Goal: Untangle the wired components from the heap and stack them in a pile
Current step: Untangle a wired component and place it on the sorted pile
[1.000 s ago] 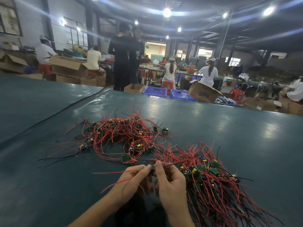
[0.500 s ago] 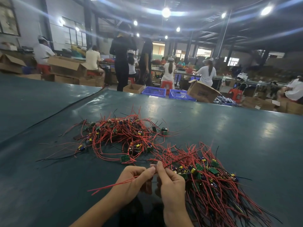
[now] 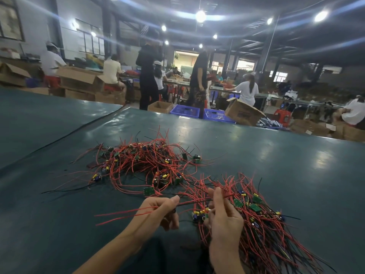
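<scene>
A: So, what's being freed right now?
B: A set of red wires (image 3: 126, 212), held between both hands low over the worktop (image 3: 276, 165). The left hand (image 3: 156, 213) curls its fingers (image 3: 174, 200) round them; the right hand (image 3: 225, 220) pinches the far end at the pile's (image 3: 262, 230) edge.
A: Best way?
B: Pull slowly along the wires, I'd judge, so the heap (image 3: 146, 161) behind isn't dragged, then lay them straight on the pile.

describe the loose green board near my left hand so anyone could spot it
On the dark green table, find the tangled heap of red wires in the middle. At its near edge, just beyond the left hand, lies a small green board. Unlike the others, it sits face up outside the thicket.
</scene>
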`<state>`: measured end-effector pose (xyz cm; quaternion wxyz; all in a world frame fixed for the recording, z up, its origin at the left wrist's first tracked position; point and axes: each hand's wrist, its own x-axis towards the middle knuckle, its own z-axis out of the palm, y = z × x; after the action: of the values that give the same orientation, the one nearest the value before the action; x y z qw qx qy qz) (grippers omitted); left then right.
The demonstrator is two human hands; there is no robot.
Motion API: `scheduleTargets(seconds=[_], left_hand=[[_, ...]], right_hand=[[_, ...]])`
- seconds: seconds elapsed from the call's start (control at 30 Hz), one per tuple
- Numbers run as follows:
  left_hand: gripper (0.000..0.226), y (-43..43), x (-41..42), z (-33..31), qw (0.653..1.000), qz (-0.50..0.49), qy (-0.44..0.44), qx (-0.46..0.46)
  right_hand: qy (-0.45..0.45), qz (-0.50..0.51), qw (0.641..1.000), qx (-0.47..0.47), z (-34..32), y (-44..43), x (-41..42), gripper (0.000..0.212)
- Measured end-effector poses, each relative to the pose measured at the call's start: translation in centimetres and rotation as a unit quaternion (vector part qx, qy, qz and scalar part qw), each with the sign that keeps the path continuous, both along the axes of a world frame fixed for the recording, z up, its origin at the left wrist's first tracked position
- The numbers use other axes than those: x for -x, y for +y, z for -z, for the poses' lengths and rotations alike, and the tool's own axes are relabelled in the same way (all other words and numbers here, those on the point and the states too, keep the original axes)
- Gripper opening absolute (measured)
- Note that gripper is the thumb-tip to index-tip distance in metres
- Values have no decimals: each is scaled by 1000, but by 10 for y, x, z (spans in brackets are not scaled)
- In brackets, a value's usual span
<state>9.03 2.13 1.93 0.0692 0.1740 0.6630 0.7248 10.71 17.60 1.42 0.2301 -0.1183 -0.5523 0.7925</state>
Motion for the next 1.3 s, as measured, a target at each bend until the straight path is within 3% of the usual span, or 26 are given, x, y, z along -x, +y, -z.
scheduleTargets(seconds=[0.1, 0.2, 0.37, 0.6, 0.8, 1.0, 1.3], left_hand=[[49, 1, 0, -1, 1000, -9, -3, 12], [46, -1, 3, -1, 1000, -10, 1, 24], [42, -1, 4, 3, 998, 1, 10, 63], [48, -8, 9, 0, 999, -32, 2, 33], [50, -10, 13, 2, 992, -117, -54, 10], [46, -8, 18, 7, 976, -140, -140, -87], [41, -10, 22, 8, 974, -123, -131, -135]], right_hand=[[13, -72, 989, -126, 6, -19, -1, 31], [15, -97, 981, -165, 10, -33, -2, 25], [-24, -72, 989, -124, 10, -30, 0, 24], [-54, 24, 993, 99, 0, 1, 6, 17], [-28, 20, 996, 83, -2, -1, 4, 17], [13, 16, 999, 50, -4, -6, -1, 20], [49, 17, 998, 26, -5, -6, -3, 22]])
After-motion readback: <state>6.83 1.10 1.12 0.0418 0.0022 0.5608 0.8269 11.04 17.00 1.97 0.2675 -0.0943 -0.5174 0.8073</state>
